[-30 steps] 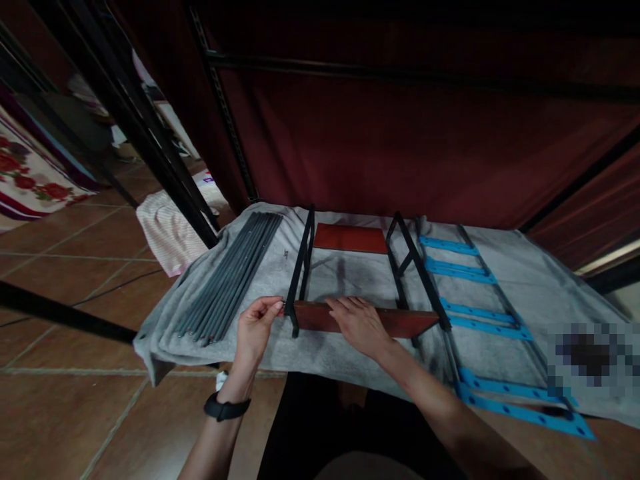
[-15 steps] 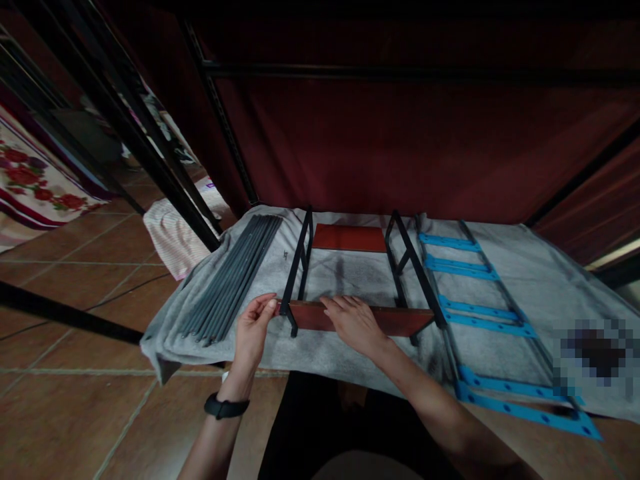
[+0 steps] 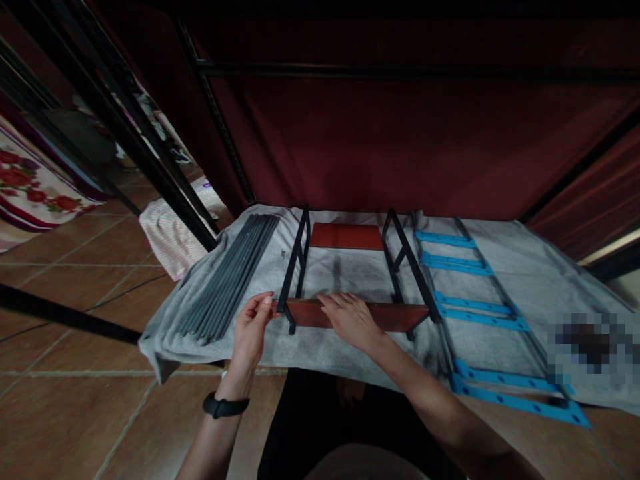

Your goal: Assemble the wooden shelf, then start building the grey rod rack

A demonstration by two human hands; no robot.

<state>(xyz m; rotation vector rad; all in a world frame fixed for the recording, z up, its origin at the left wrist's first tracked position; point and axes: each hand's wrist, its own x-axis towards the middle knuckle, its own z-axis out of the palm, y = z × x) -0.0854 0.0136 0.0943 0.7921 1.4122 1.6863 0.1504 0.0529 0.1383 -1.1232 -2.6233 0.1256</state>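
On near board (image 3: 395, 317), right hand (image 3: 350, 321) flat

A grey cloth (image 3: 490, 280) covers the low surface. On its left side lies a bundle of grey rods (image 3: 230, 273), side by side. On its right lie blue strips (image 3: 475, 319) across dark rails. Left of the cloth, a striped fabric (image 3: 165, 237) rests on the tiled floor (image 3: 75, 407). A dark red curtain (image 3: 400, 140) hangs behind.

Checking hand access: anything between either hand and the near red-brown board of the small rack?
Nothing visible. The right hand lies flat on the near board; the left hand pinches at its left end, by the black side frame. The grey rods lie apart, further left.
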